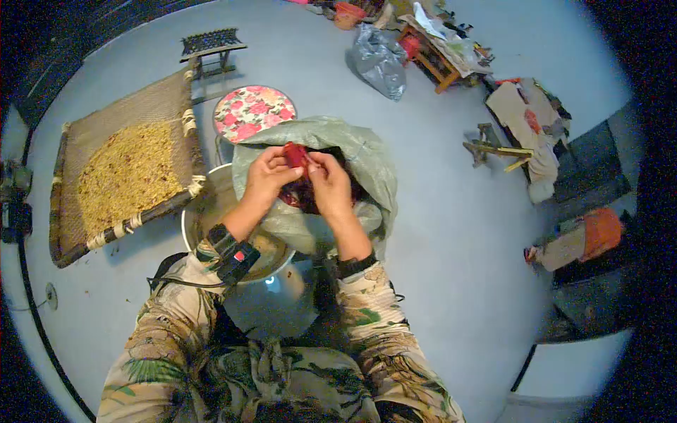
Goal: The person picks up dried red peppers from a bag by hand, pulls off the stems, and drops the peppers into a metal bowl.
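Over the mouth of a pale green woven sack [370, 148], my left hand [262, 182] is closed on a dried red chili pepper [295, 154]. The fingertips of my right hand [331, 187] pinch the same pepper at its right side, so both hands meet on it. Dark red dried peppers [303, 196] fill the sack below, partly hidden by my hands. Under the sack's left side stands a wide metal basin [186, 229], its inside only partly visible.
To the left lies a woven tray [74, 144] spread with yellow seeds [130, 169]. A floral round stool [255, 113] stands behind the sack, with a dark folding stool [210, 44] farther back. A grey plastic bag [379, 62] and a small wooden bench [497, 149] are farther right.
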Available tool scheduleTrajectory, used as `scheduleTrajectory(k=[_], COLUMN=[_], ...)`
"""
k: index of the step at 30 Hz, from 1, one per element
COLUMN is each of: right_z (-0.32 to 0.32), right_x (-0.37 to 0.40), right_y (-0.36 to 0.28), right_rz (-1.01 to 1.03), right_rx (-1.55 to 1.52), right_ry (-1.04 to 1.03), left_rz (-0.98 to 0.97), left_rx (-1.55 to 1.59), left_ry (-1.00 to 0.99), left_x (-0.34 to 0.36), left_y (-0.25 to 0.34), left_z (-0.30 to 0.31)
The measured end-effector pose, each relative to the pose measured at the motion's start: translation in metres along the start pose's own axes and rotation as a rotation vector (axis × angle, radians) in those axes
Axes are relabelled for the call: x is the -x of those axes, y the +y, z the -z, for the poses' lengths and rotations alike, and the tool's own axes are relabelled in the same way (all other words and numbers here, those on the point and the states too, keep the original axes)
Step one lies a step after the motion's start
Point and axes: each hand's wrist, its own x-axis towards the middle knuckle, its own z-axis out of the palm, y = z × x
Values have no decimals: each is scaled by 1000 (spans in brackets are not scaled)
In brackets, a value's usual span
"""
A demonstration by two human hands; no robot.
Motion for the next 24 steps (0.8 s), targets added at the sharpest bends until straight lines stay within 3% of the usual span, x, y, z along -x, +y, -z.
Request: scheduleTrajectory(k=[2, 5, 7, 12, 15, 18, 21, 24], right_z=[-2, 2, -3, 1, 6, 5, 5, 4], right_x=[0, 4, 3, 6, 7, 7, 6, 1], right_y=[4, -23, -17, -27, -34, -21, -16, -8], right_rz=[57, -37, 69, 65, -31, 55, 43, -6], right_rx=[118, 141, 102, 80, 49, 77, 52, -62], right_ry=[18, -46, 4, 26, 6, 50, 107, 165], left_rz=[18, 6, -21, -87, -101, -190, -103, -139], left_rx=[-58, -175, -221, -212, -434, -631, -533, -522], left_ry=[32, 30, 35, 28, 28, 46, 18, -61], left_x=[3, 4, 2, 0, 10, 19, 23, 18], left_y=[5, 6, -2, -13, -2, 12, 18, 5], left_z=[-3, -4, -1, 6, -2, -16, -21, -11])
